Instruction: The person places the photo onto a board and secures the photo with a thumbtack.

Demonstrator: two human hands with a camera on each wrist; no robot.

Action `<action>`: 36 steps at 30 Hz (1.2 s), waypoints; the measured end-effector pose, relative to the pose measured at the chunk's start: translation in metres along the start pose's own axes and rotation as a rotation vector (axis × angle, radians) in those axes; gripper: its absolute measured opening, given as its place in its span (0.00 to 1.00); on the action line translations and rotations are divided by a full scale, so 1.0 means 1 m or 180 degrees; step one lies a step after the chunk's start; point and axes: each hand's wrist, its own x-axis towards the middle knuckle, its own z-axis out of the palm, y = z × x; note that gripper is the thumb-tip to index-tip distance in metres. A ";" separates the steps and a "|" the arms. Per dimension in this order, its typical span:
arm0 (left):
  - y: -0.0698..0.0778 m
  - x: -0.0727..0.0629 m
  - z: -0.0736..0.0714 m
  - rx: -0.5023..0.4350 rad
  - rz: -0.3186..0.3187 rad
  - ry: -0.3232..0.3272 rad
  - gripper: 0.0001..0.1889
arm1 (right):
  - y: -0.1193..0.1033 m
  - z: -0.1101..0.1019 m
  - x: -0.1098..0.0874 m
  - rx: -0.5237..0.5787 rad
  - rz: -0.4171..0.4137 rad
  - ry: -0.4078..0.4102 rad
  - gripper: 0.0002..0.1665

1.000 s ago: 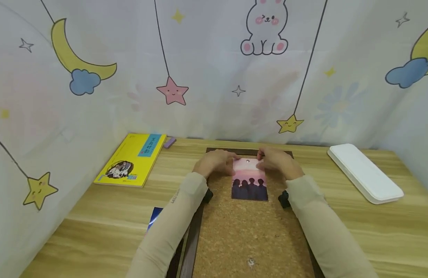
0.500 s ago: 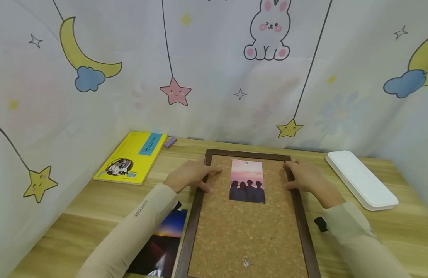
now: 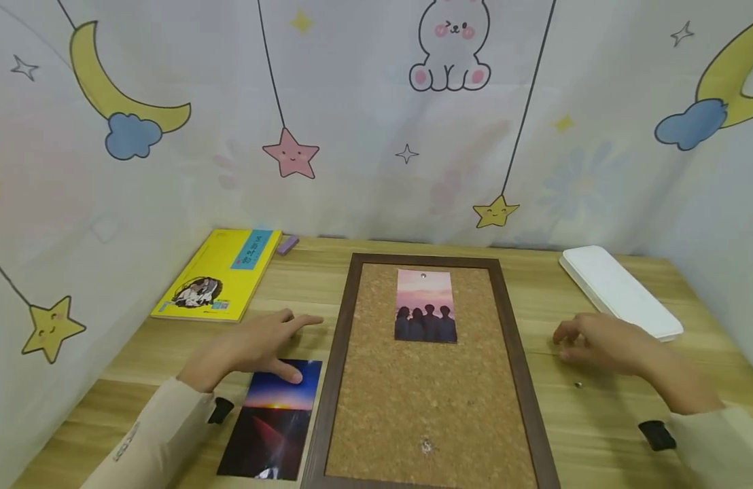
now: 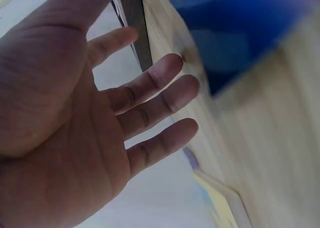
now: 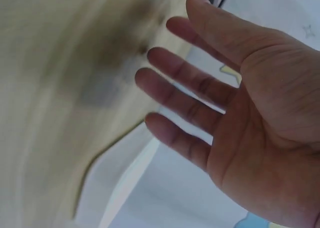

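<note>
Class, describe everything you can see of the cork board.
The cork board is rectangular with a speckled tan surface and brown, wood-like frame. It lies flat on the table, long sides running away from the person, near edge cut off. A photo with a silvery pin at its top lies near the far end; a pale spot nearer the person is unclear. Neither left hand nor right hand touches it.

The left hand [image 4: 95,123] faces the camera palm first, its fingers extended and spread. Beyond the fingertips, a glossy blue picture [image 4: 225,37] lies on the pale wooden surface [image 4: 270,133], partly blurred. A dark frame [image 4: 134,7] shows behind the index finger; a purple block [image 4: 190,159] sits near a yellow book [image 4: 216,200] below, before a white backdrop [image 4: 165,193].
</note>
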 end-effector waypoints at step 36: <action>0.000 -0.007 -0.024 -0.1285 0.0794 -0.0351 0.03 | -0.027 -0.007 0.006 0.0794 -0.0670 0.0039 0.06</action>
